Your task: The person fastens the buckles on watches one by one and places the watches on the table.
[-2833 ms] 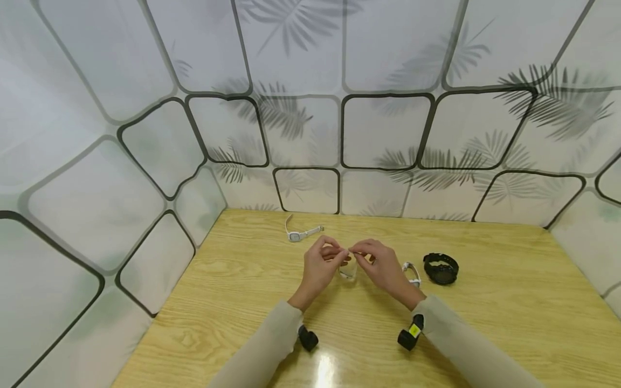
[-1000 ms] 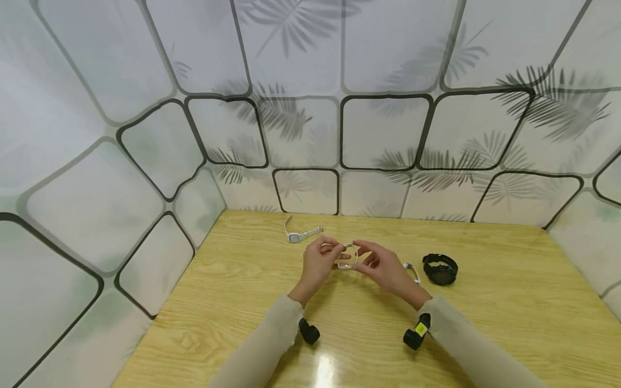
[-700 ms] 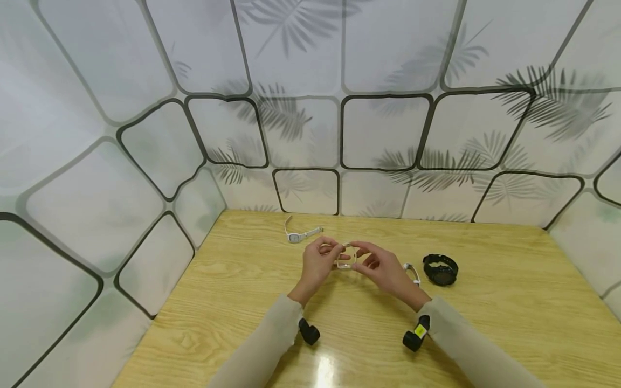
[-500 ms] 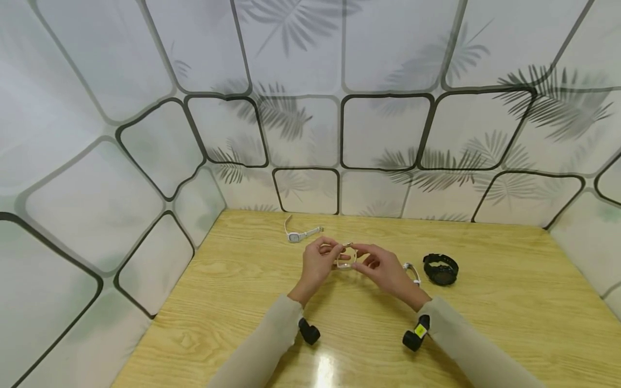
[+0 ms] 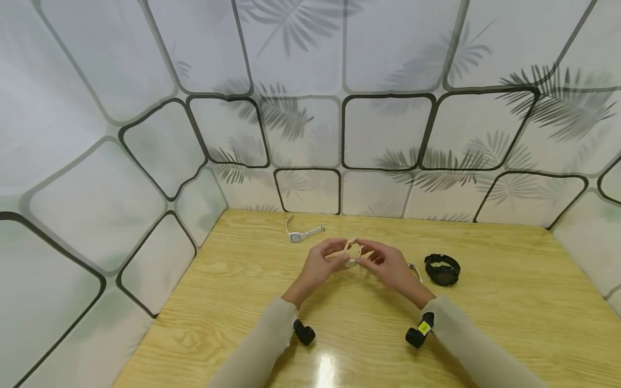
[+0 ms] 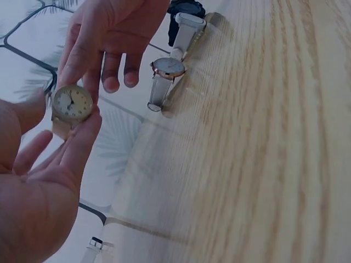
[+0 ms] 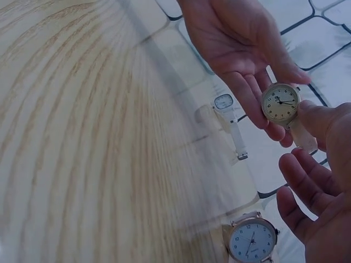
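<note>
A small wristwatch with a round, cream dial [image 7: 280, 104] and a pale strap is held up over the table between both hands. My left hand [image 5: 321, 265] pinches one side of it with thumb and fingers. On the other side, my right hand [image 5: 390, 267] grips it between thumb and fingers. Its strap forms a loop above the case in the head view; fingers hide parts of it. Behind my right wrist lies a watch with a round white face [image 6: 168, 67] and a light strap, partly covered in the head view.
A white watch with a rounded square face [image 5: 295, 237] lies spread out at the back left of the wooden table [image 5: 233, 280]. To the right is a black watch [image 5: 442, 270] with its strap looped. Patterned fabric walls [image 5: 310, 134] border the table's back and sides.
Earlier, the fingertips of both hands met above the watch. They then spread to hold its loop from either side. Now the watch is tilted and sits slightly to the right.
</note>
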`<state>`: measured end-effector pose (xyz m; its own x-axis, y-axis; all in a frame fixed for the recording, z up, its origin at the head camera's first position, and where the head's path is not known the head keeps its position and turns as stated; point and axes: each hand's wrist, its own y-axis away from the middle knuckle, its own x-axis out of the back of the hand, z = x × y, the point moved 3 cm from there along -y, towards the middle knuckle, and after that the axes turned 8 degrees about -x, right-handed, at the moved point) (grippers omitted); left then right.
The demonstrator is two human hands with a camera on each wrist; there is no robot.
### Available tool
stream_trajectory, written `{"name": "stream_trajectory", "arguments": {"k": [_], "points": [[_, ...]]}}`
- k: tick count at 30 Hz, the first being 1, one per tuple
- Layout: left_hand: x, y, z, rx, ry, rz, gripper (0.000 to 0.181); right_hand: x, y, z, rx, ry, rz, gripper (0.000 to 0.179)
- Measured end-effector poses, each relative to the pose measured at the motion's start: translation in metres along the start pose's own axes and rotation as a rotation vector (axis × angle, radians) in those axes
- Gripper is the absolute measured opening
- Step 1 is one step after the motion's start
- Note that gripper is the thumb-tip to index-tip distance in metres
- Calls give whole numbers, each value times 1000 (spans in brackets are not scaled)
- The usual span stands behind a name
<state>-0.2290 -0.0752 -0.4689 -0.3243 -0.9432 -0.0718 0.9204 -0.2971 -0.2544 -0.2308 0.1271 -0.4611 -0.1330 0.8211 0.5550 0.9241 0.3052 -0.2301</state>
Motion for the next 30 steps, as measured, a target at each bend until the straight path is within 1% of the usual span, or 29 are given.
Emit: {"name": "stream_trajectory", "arguments": {"k": [2, 4, 6, 8, 11, 16, 23, 25, 27, 30], "points": [[0, 2, 1, 6, 20, -76, 55, 3, 0, 1, -16, -20, -8, 49], [0, 4, 2, 11, 23, -133, 60, 5, 1, 1, -36, -29, -18, 50], [1, 5, 2, 17, 5, -164, 62, 6, 1, 1, -50, -36, -29, 50], [2, 5, 1, 16, -9, -176, 61, 7, 2, 2, -58, -36, -39, 51], [2, 4, 0, 3, -6, -175, 59, 6, 2, 2, -70, -47, -59, 54], [3, 4, -4, -10, 22, -154, 57, 5, 3, 3, -88, -63, -79, 58], [2, 0, -3, -20, 12, -102, 54, 6, 1, 2, -78, -21, -68, 56], [2, -1, -3, -22, -2, -96, 54, 7, 0, 2, -71, -6, -65, 55], [2, -2, -2, -26, -39, -93, 53, 7, -1, 2, -68, 14, -66, 55], [2, -5, 1, -34, -151, -81, 52, 9, -5, 3, -57, 58, -77, 55]]}}
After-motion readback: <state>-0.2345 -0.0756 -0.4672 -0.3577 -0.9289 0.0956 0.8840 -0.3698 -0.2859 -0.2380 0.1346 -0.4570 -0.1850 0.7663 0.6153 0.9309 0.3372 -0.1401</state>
